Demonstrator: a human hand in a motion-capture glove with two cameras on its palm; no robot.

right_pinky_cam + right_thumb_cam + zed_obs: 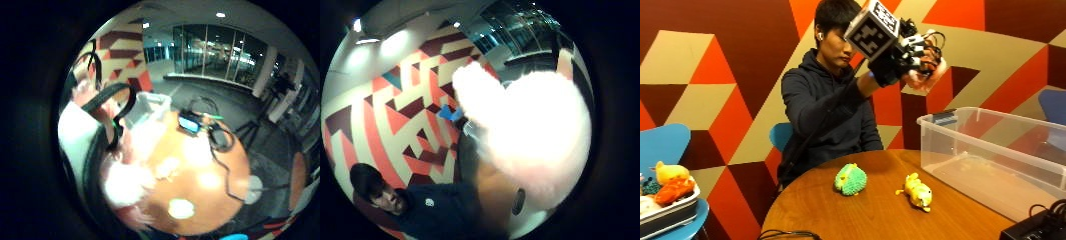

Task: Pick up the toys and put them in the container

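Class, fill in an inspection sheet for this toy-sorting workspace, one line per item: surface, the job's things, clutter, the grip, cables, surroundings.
Surface: round wooden table, glossy.
Job's things: green spiky toy and yellow toy lie apart on the table; pink toy is held high in the air; clear plastic container stands on the table by the yellow toy.
Clutter: black device at the table's edge.
Grip: gloved right hand holds the pink toy, raised beside the container.
Cables: black cable at the table's near edge.
Surroundings: patterned wall; tray of toys on a blue chair.
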